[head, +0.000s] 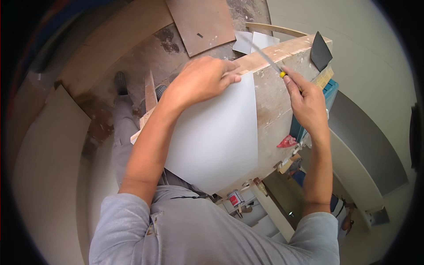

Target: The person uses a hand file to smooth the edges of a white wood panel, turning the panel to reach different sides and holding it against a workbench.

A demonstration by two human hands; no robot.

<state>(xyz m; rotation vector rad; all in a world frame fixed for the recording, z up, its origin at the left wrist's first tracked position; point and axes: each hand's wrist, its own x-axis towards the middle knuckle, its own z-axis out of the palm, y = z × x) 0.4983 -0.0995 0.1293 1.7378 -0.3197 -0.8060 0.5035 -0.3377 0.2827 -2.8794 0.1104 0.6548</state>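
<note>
A white laminate-like sheet (218, 132) lies on a worn wooden workbench (275, 99), its near end overhanging towards my waist. My left hand (207, 78) holds the sheet at its far edge, the thumb and fingertips at the corner. In my right hand (308, 102) is a hand file (265, 56) with a yellow handle end. The file's long metal blade points away to the upper left, over the bench's far edge and beyond the sheet's corner. Motion blurs its tip. The blade appears apart from the sheet.
A dark flat piece (320, 51) and a teal case (331, 86) lie at the bench's right end, near crumpled red plastic (287, 141). A labelled can (235, 198) stands at the near side. A brown board (205, 26) lies beyond. Another person (339, 212) is partly visible behind my right arm.
</note>
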